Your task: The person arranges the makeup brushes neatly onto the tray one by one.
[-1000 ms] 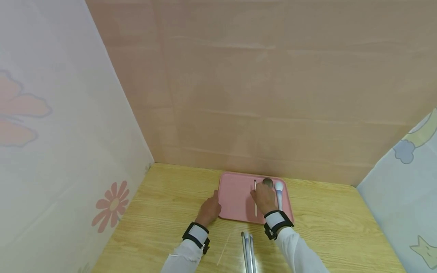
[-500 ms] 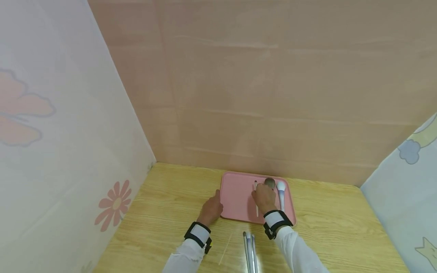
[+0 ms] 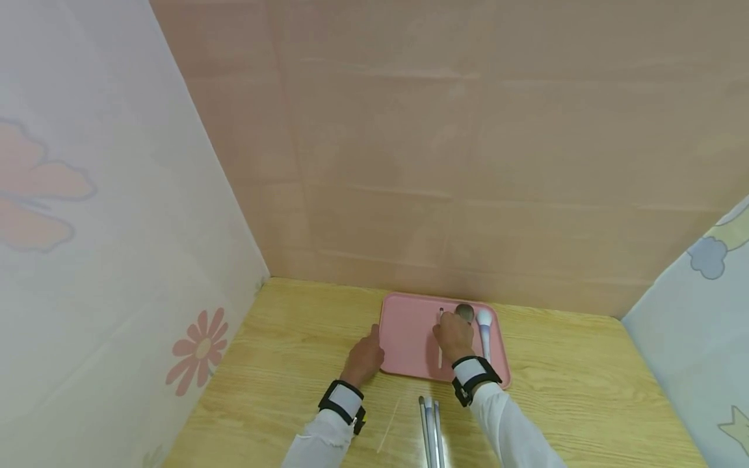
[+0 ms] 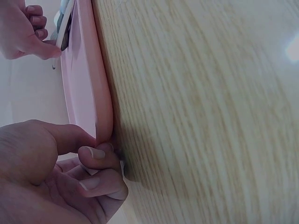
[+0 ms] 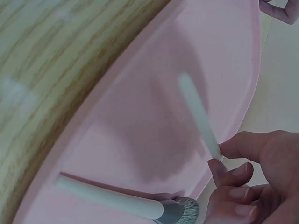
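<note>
My left hand [image 3: 364, 357] is at the left edge of a pink tray [image 3: 404, 335]; in the left wrist view its thumb and curled index finger pinch the rim at a corner. Over the tray, my right hand [image 3: 454, 336] pinches a slim makeup brush [image 5: 198, 112] between thumb and index finger, its pale handle slanting over the tray floor in the right wrist view. Beside that hand lies a thick makeup brush [image 5: 112, 198] with a white handle and dark bristles. Right of it is a white-headed makeup brush [image 3: 484, 320], partly covered by my wrist in the head view.
Three more makeup brushes [image 3: 431, 432] lie side by side on the wood-grain table [image 3: 316, 325], in front of the tray. A thin pale strip [image 3: 389, 426] shows left of them. A plain brown backdrop [image 3: 374, 162] and patterned side panels enclose the table.
The head view has shifted slightly. Both hands keep nearly the same places, the left on the tray's rim and the right with the slim makeup brush over the tray.
</note>
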`<state>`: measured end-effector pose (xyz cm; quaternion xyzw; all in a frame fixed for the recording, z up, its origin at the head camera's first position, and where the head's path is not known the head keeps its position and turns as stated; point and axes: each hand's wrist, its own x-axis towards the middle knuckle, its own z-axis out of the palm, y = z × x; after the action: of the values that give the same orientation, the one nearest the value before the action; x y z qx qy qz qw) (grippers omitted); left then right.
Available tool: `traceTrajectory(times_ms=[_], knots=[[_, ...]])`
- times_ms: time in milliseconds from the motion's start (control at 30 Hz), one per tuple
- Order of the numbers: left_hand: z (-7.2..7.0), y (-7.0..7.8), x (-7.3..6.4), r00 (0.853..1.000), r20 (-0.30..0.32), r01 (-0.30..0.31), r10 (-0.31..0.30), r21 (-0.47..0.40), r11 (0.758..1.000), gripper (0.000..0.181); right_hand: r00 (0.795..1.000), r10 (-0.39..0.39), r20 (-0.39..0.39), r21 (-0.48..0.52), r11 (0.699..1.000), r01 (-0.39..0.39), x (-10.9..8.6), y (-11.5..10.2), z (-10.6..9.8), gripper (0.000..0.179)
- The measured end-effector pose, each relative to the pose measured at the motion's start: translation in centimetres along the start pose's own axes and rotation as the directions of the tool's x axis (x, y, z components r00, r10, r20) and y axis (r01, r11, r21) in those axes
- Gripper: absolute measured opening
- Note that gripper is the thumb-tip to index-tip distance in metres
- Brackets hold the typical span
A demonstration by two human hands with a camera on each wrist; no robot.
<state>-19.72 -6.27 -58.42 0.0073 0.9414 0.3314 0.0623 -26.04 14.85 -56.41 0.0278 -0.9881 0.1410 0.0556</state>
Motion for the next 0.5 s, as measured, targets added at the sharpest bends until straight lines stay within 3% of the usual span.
traceTrajectory(times_ms=[500], knots=[[0.44, -0.17, 0.36, 1.000, 0.008, 0.014, -0.014, 0.004, 1.000, 0.050, 1.000, -0.003, 0.014, -0.025, 1.000, 0.003, 0.56, -0.28, -0.25, 0.016]])
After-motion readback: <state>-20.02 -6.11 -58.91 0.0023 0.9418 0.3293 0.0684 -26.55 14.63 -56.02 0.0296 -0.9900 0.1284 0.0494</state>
